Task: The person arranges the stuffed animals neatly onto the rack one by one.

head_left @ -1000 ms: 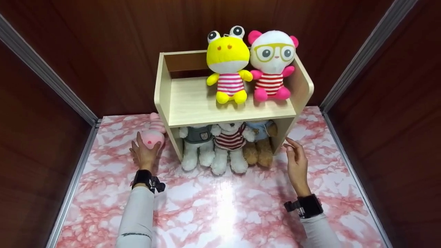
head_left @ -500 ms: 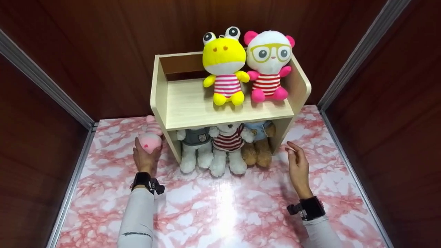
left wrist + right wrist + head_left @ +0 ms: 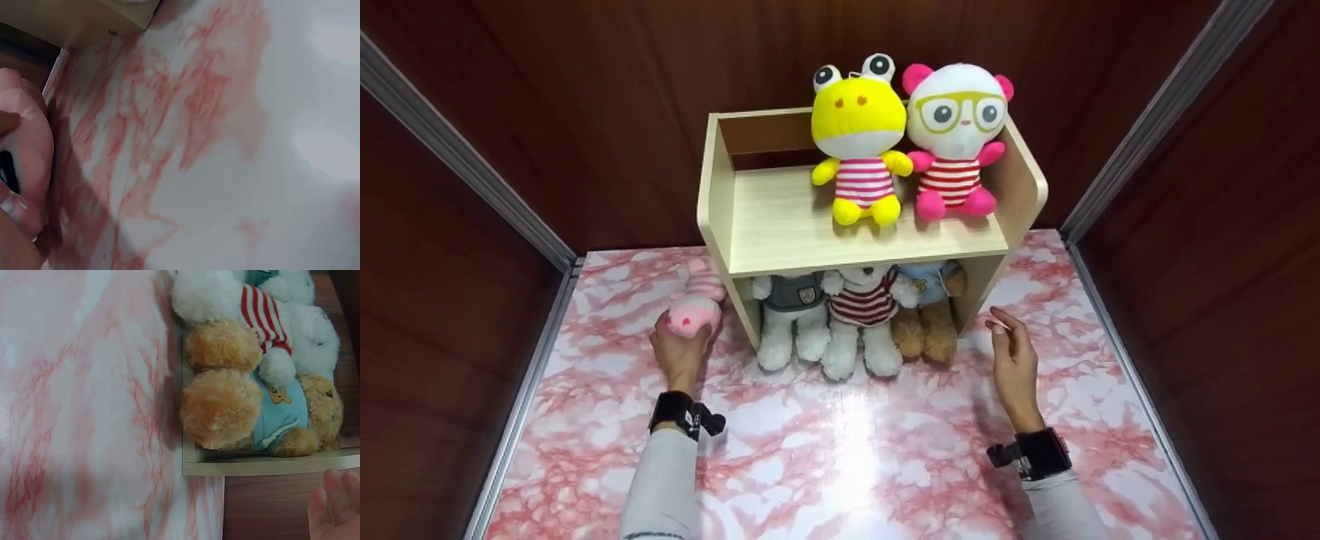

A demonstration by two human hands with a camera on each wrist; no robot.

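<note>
Beside the left side of a small wooden shelf [image 3: 780, 236], a pink plush toy [image 3: 694, 311] with a striped body lies on the tabletop, its head toward me. My left hand [image 3: 679, 356] grips that head, thumb on one side and fingers on the other. In the left wrist view the pink plush toy [image 3: 36, 135] shows at the left edge, partly covered by fingers. My right hand [image 3: 1016, 375] holds nothing, fingers loosely bent, near the shelf's lower right side. At the right wrist view's corner, the same right hand [image 3: 337, 509] appears by the side panel.
A yellow frog plush [image 3: 859, 116] and a pink-and-white panda plush [image 3: 958, 139] sit on the upper shelf. Below are a white plush in a grey top [image 3: 793, 300], a white bear in a striped sweater [image 3: 861, 300] and a brown bear [image 3: 219, 408]. Dark wood-grain walls [image 3: 585, 150] surround the table.
My left hand has closed round the pink plush toy's head and drawn slightly toward me. The right hand has shifted a little away from the shelf.
</note>
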